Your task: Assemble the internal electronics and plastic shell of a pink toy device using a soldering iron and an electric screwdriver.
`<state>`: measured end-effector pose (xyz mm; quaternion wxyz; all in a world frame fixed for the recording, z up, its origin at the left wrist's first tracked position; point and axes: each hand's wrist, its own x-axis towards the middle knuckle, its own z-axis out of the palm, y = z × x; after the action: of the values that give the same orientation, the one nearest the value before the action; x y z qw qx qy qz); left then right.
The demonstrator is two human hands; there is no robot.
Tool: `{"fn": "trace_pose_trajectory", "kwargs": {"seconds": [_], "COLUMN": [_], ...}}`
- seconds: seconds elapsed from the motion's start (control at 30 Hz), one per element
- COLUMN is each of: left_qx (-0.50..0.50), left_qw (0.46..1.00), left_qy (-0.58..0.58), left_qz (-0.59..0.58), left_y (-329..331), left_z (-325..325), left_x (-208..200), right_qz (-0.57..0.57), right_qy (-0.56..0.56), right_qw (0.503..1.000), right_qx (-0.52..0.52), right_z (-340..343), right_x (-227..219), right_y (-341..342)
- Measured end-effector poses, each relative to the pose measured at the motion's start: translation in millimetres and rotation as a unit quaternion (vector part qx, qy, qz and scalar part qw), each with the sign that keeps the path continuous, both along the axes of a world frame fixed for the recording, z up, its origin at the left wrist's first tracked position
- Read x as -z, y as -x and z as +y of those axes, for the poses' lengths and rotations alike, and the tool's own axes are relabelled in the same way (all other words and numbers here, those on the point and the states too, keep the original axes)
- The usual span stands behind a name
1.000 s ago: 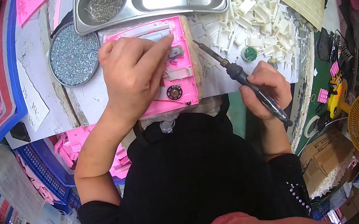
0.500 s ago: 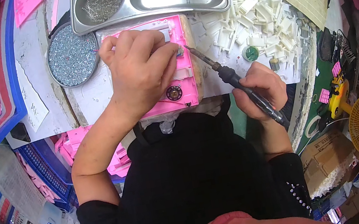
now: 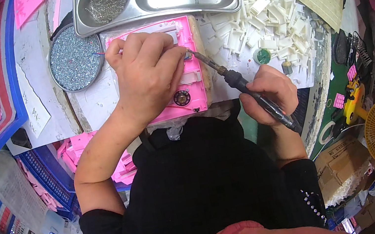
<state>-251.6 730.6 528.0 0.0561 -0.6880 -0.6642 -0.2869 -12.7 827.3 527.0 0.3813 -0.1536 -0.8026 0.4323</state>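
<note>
Right grip (image 3: 274, 92) is closed round the iron (image 3: 235, 80), shaft angled up and left; tip sits at the right part of the pink case (image 3: 198, 85), just beside the left fingertips. Left grip (image 3: 146, 69) lies over the case, fingers bunched, gap narrow; cannot tell what it pinches, contact hidden. Case is at the near edge of the bench (image 3: 95, 103), a round black part (image 3: 181, 98) at its lower right. Left: round tin (image 3: 85, 89) of small metal bits. Beyond: steel tray (image 3: 160, 20) holding springs. Right: heaped white parts (image 3: 276, 21), green pot (image 3: 262, 56) near them.
</note>
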Motion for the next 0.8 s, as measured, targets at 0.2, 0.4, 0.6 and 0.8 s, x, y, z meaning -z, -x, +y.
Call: {"fn": "trace_pose_trajectory", "kwargs": {"seconds": [0.2, 0.4, 0.6, 0.8], "left_qx": [-0.002, -0.002, -0.003, -0.003], "left_qw": [1.0, 1.0, 1.0, 1.0], "left_qy": [0.008, -0.002, -0.003, -0.004], "left_qz": [0.015, 0.017, 0.013, 0.012], "left_y": [-0.5, -0.4, -0.7, -0.9], "left_z": [-0.8, -0.7, 0.0, 0.4], "left_x": [-4.0, -0.5, -2.0, -1.6], "right_qz": [-0.012, -0.006, -0.006, -0.03], "right_qy": [-0.016, -0.024, -0.022, -0.038], "right_qw": [1.0, 1.0, 1.0, 0.999], "right_qx": [-0.014, 0.003, -0.007, -0.021], "right_z": [2.4, 2.3, 1.4, 3.6], "right_x": [-2.3, -4.4, -4.7, -8.5], "right_y": [0.2, -3.9, -1.1, 1.0]}}
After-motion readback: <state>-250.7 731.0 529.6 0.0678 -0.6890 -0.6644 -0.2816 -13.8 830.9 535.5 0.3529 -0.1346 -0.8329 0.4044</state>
